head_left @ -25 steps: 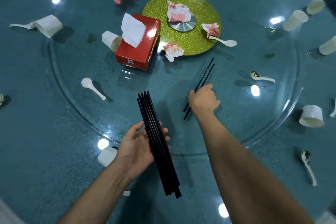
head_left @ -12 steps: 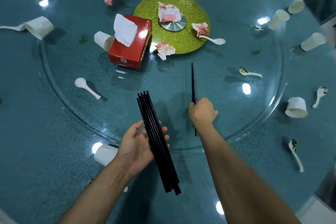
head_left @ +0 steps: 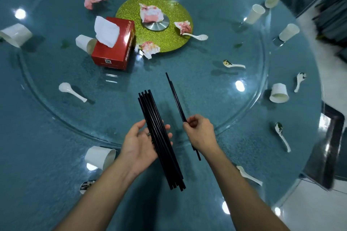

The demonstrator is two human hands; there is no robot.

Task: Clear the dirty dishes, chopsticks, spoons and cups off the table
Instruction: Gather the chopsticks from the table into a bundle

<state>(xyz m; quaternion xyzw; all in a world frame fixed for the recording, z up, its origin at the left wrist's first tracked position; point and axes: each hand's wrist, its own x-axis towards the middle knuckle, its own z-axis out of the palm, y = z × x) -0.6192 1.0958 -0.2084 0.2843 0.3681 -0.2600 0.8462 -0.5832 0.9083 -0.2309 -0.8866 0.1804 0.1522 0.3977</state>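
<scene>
Lowest in my frame, a white spoon (head_left: pixel 248 175) lies on the teal worktop (head_left: pixel 37 155) at lower right. A paper cup (head_left: pixel 99 156) is tipped on its side at lower left. Just above bottom centre, my left hand (head_left: pixel 139 142) grips the black chopstick bundle (head_left: pixel 159 137), fingers (head_left: pixel 168 128) curled under and round it. Right beside that, my right hand (head_left: pixel 201 133) pinches a chopstick pair (head_left: pixel 175 95) near its lower end. The pair leans slightly left and stands apart from the bundle.

Further up on the glass turntable (head_left: pixel 206 99), a clean spoon (head_left: pixel 72 92) sits at the left and a soiled spoon (head_left: pixel 233 64) right of centre. Next comes the red tissue box (head_left: pixel 114 48), with a toppled cup (head_left: pixel 85 43) against its left side. Beside the box is the glittery green disc (head_left: pixel 169 43), carrying crumpled stained napkins (head_left: pixel 150 13). Along the upper right edge are more white cups (head_left: pixel 255 14).
</scene>
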